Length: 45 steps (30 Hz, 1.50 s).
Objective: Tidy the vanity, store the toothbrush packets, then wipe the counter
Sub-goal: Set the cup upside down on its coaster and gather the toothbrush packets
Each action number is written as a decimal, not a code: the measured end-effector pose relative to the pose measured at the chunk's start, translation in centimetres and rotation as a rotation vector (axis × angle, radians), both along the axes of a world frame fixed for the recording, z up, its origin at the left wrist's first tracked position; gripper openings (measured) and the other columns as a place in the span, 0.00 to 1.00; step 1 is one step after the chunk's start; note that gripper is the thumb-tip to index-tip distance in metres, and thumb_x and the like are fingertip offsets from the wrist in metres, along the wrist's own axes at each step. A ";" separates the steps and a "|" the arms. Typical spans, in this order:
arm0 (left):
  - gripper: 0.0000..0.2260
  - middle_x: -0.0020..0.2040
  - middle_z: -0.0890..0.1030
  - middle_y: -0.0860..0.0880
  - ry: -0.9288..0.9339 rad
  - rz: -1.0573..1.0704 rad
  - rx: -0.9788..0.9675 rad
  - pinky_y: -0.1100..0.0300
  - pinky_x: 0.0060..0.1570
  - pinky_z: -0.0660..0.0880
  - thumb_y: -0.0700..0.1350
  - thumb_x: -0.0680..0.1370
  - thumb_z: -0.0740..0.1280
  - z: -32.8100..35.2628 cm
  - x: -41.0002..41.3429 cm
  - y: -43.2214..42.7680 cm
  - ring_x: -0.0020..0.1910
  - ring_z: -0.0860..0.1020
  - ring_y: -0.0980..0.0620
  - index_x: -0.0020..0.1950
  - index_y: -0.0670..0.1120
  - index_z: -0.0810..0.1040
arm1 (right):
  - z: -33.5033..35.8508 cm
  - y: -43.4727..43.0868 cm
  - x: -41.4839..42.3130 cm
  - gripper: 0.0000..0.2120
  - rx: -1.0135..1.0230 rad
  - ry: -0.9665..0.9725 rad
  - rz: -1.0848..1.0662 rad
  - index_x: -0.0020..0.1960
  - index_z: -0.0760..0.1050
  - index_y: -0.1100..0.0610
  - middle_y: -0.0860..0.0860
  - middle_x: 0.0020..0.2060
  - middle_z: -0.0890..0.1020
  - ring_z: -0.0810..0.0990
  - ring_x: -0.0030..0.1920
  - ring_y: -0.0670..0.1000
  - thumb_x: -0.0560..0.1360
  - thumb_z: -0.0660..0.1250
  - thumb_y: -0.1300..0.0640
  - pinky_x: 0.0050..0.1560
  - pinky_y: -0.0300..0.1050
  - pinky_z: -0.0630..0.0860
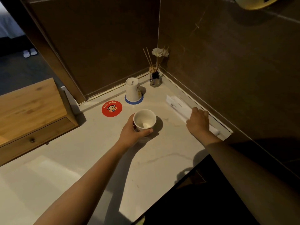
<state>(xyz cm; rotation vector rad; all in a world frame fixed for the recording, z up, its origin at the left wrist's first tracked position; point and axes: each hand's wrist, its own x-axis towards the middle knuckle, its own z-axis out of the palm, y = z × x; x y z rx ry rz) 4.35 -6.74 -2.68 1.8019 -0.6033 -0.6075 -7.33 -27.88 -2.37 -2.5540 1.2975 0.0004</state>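
The left hand [133, 132] holds a white cup [144, 119], mouth up, just in front of the red coaster [112, 108]. The right hand [197, 121] presses flat on the white toothbrush packets [177, 103], far right of the red coaster by the wall. Behind it, another cup [132, 90] sits upside down on a blue coaster [134, 100].

Walls: dark brown panels [227, 65] meeting in a corner behind the surface.
Surface: pale marble-look top [78, 163] with faint veins, brightly lit at its near left.
Furniture: wooden drawer box [30, 111] with a small knob, on the surface's left end.
Floor: dark [17, 70], far left of the surface; possibly pale slippers [30, 52] there.
Light: dim and warm.
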 end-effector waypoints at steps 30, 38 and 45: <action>0.27 0.59 0.75 0.40 0.795 0.720 -0.516 0.45 0.61 0.73 0.55 0.70 0.70 5.5 2.2 2.3 0.58 0.76 0.42 0.64 0.48 0.65 | 6.7 11.6 7.0 0.26 1.080 -0.361 -0.113 0.63 0.68 0.51 0.53 0.53 0.77 0.77 0.52 0.54 0.70 0.66 0.39 0.59 0.57 0.75; 0.28 0.57 0.77 0.41 0.913 0.737 -0.594 0.48 0.55 0.77 0.54 0.70 0.71 5.9 2.5 1.0 0.56 0.78 0.44 0.65 0.45 0.68 | 7.9 11.8 8.3 0.28 1.298 -0.464 -0.141 0.65 0.68 0.54 0.56 0.55 0.78 0.77 0.54 0.56 0.69 0.71 0.46 0.58 0.57 0.75; 0.33 0.60 0.77 0.40 1.019 0.699 -0.595 0.43 0.52 0.77 0.59 0.67 0.71 6.6 3.7 0.2 0.56 0.77 0.41 0.67 0.45 0.68 | 8.3 11.4 10.0 0.28 1.315 -0.519 -0.085 0.65 0.68 0.53 0.56 0.57 0.79 0.79 0.54 0.57 0.69 0.73 0.50 0.56 0.57 0.76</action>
